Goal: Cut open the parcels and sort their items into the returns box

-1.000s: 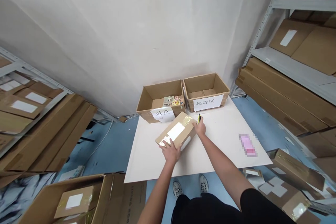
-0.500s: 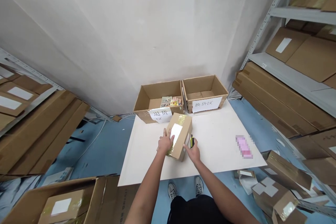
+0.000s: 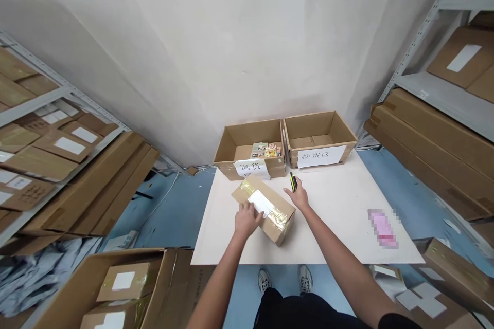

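Note:
A taped cardboard box [image 3: 247, 194] with a white label lies slantwise on the white table [image 3: 328, 236], its near end toward the right. My left hand [image 3: 247, 220] grips its near left side, fingers bent over the top and thumb by the label. To the right of the box and just above the table, my right hand [image 3: 299, 196] is closed around a yellow and black box cutter [image 3: 294, 182]. The cutter points away from me and is apart from the box. Whether its blade is out I cannot tell.
Two open cartons stand at the table's back: the left carton [image 3: 224, 169] holds small printed packs, and the right carton [image 3: 352, 146] bears a paper sign. A pixelated pink item [image 3: 383, 227] lies at right. Shelves flank the table; a big carton [image 3: 164, 277] holds parcels at lower left.
The cardboard box has turned counterclockwise, its far end swinging left and near end right. My right hand with the box cutter has moved away from the box's side, up and right.

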Demonstrator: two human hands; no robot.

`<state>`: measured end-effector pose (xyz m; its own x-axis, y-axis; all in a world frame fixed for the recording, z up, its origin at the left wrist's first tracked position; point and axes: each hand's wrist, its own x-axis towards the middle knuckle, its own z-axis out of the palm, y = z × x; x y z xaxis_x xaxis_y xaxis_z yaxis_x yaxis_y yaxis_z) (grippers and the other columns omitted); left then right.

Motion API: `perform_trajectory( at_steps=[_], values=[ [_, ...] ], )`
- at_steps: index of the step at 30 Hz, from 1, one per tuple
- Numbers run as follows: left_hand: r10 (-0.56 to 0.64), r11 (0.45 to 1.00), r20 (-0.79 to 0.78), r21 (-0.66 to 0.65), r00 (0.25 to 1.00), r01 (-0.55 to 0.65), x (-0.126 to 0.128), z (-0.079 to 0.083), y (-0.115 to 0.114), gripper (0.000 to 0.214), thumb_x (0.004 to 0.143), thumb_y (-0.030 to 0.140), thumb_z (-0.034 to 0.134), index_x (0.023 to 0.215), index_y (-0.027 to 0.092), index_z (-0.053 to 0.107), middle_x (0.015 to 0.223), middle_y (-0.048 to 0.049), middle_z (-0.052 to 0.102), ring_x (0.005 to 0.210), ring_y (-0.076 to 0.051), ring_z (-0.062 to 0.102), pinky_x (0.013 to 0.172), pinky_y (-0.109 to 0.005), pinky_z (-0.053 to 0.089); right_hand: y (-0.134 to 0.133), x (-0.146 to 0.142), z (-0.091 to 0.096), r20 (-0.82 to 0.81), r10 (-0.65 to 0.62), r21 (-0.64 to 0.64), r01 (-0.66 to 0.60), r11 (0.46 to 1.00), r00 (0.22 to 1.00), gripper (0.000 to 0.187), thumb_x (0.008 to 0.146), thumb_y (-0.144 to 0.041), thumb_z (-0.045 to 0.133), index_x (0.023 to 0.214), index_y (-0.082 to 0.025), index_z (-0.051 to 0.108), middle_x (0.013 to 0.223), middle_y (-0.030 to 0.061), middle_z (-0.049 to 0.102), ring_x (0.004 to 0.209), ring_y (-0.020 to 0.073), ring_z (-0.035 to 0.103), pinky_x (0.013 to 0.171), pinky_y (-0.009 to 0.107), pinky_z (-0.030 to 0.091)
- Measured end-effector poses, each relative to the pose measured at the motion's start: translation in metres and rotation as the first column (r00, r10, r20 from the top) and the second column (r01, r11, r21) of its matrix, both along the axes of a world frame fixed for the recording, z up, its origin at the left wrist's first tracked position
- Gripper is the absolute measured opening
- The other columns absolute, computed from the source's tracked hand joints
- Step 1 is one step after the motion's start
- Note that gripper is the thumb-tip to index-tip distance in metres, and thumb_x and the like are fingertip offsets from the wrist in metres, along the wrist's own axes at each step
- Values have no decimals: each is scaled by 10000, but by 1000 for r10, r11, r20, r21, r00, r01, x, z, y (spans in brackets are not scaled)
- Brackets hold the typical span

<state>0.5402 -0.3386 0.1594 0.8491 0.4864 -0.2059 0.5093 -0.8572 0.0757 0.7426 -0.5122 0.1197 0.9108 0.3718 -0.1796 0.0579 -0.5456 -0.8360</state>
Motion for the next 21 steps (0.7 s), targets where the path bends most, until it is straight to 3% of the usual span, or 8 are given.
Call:
perform_trajectory(
  at_steps=[3, 5, 9, 13, 21],
  values=[
    [-382, 923, 66, -25, 922, 384, 11, 2, 28, 733, 956, 680, 446, 1582, 299, 429, 1688, -55, 342, 1580, -347, 200, 1246, -498, 263, -30, -26, -8, -137, -18, 147, 39, 988, 990, 707, 945, -525, 494, 1573, -258, 307, 946, 24, 717, 706, 214, 693, 689, 327, 555],
    [-481, 872, 71, -68, 874, 485, 22, -8, 31, 718, 974, 663, 425, 1609, 333, 365, 1716, -3, 280, 1603, -311, 126, 1288, -493, 159, -53, -49, -18, -230, 17, 261, 45, 964, 973, 721, 951, -509, 440, 1600, -263, 243, 853, -15, 679, 531, 166, 611, 583, 303, 542],
    [-328, 943, 71, -39, 942, 332, 51, -34, 7, 717, 995, 650, 357, 1635, 332, 293, 1728, 14, 233, 1613, -290, 74, 1298, -493, 122, -92, -81, -37, -299, -22, 339, 127, 932, 954, 702, 916, -478, 473, 1563, -280, 285, 968, 4, 677, 478, 115, 566, 522, 274, 536],
    [-130, 991, 53, 0, 990, 130, 76, -49, -26, 752, 994, 667, 307, 1649, 300, 264, 1726, -2, 237, 1613, -312, 60, 1297, -526, 115, -110, -78, -43, -323, -54, 309, 160, 937, 945, 621, 921, -437, 456, 1514, -275, 367, 859, -30, 644, 456, 110, 544, 495, 256, 522],
    [-124, 992, 54, 27, 991, 123, 75, -52, -37, 786, 993, 687, 262, 1653, 260, 257, 1734, -30, 199, 1612, -321, 62, 1296, -539, 124, -99, -53, -24, -325, -22, 209, 94, 973, 946, 548, 939, -395, 478, 1477, -293, 467, 839, -29, 650, 450, 108, 519, 476, 239, 489]
  ],
)
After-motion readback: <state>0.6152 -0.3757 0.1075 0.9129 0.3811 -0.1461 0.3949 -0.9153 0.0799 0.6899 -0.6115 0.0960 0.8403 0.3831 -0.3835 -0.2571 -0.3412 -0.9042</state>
